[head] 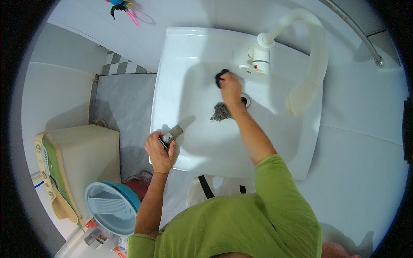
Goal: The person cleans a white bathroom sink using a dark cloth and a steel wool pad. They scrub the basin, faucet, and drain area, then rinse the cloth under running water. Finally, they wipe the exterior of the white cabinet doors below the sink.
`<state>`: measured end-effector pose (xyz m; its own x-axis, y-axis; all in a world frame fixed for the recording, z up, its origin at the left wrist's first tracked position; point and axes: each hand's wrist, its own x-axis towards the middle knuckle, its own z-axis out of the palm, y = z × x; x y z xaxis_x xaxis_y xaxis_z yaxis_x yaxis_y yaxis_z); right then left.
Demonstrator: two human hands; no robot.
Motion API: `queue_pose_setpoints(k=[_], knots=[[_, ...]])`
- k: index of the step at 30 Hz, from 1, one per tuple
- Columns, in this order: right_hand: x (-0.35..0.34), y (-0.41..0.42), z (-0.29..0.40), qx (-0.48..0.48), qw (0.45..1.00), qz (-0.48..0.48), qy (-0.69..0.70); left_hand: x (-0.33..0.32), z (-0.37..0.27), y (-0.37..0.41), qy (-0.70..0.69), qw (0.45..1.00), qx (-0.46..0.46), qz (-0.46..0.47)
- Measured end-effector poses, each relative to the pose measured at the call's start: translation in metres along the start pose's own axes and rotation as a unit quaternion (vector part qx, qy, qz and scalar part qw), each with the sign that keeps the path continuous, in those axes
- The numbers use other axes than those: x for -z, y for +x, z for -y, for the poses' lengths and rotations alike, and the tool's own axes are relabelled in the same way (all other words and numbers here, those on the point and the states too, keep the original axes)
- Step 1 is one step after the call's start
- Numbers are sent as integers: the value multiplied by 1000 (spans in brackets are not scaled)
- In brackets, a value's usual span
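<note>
In the white washbasin (200,146), my right hand (231,90) grips a small black wad (221,78), blurred and partly covered by the fingers; its material is not clear. Below that hand lies a grey, fibrous, tangled clump (222,112), like a wire scourer or matted fibres, partly behind my wrist. The round drain opening (246,100) shows just right of the wrist. At the basin's left rim, my left hand (160,151) holds a grey cylindrical piece with a disc-shaped end (172,133), which looks like a drain stopper. Its cylinder points up and right, over the basin.
A white faucet (260,54) with a thick pale spout hose (314,61) arches over the basin's right side. To the left stand a twin-tub style washing machine (84,154) and a blue basin with a washboard (111,222). A metal rail (355,30) crosses the upper right.
</note>
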<state>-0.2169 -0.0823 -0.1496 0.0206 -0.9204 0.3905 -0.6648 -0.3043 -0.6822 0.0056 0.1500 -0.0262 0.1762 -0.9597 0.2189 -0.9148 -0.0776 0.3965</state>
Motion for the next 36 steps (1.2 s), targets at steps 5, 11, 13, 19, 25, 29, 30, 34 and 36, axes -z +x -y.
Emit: queue_pose_setpoints(k=[5, 11, 13, 19, 25, 29, 30, 34, 36], knots=[[2, -41, 63, -22, 975, 220, 6, -3, 8, -6, 15, 1000, 10, -1], [66, -43, -23, -156, 958, 227, -80, -3, 6, -7, 19, 999, -14, -27], [62, -45, -30, -90, 964, 189, -164, -4, 5, -5, 15, 1000, -14, -18], [73, -64, -12, -20, 971, 201, -128, -4, 6, -7, 13, 1000, 4, -5], [76, -58, -12, -40, 969, 207, -129, -6, 8, -9, 25, 999, -15, -14], [76, -52, -25, -34, 958, 239, -154, -6, 7, -9, 32, 999, 5, -4], [78, -48, -40, -25, 960, 230, -160, -8, 8, -6, 34, 999, -9, -6], [103, -34, -69, 5, 981, 116, -153, -5, 7, -7, 38, 999, 3, -3], [103, -30, -70, -25, 966, 129, -224, -6, 7, -6, 37, 999, 5, -3]])
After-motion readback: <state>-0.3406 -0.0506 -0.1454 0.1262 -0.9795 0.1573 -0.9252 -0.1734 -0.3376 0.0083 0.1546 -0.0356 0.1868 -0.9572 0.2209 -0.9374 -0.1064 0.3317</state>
